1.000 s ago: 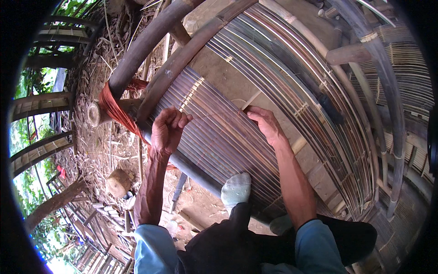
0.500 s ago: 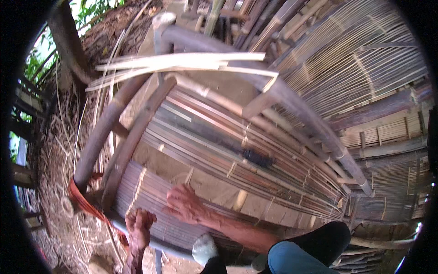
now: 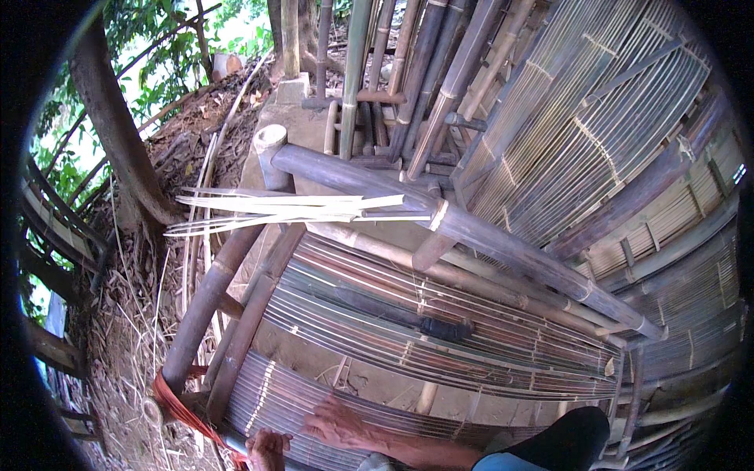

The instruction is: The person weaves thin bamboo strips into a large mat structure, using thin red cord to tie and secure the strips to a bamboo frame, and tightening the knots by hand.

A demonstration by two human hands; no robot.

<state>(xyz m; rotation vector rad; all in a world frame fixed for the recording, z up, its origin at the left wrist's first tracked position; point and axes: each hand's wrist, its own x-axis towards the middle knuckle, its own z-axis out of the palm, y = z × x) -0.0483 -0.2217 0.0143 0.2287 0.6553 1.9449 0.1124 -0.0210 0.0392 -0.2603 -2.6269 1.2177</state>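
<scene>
Head view, looking down: a woven bamboo slat mat (image 3: 440, 337) is being worked over a frame of thick bamboo poles (image 3: 487, 235). The right hand (image 3: 336, 422) is being laid flat, fingers spread, on the near band of the mat close to the lower edge of the picture; nothing is being gripped by it, only pressed. The left hand (image 3: 267, 450) is being shown just beside it, at the near end of the slats and next to an orange cord (image 3: 177, 404) that is being wound round the foot of a side pole (image 3: 206, 298); its fingers are curled, but whether anything is being clasped cannot be told, since the hand is being cut off by the picture's edge. A bundle of pale split strips (image 3: 290, 210) is being kept loose across the top rail, apart from both hands. Progress, as judged: many slats are being held already in close rows with bound cross-ties, while an open gap of bare ground is being left between the near band and the upper band, and the loose strips are not yet being woven in. Finished mat panels (image 3: 597, 133) are being leaned at the right, a tree trunk (image 3: 118, 133) at the left.
</scene>
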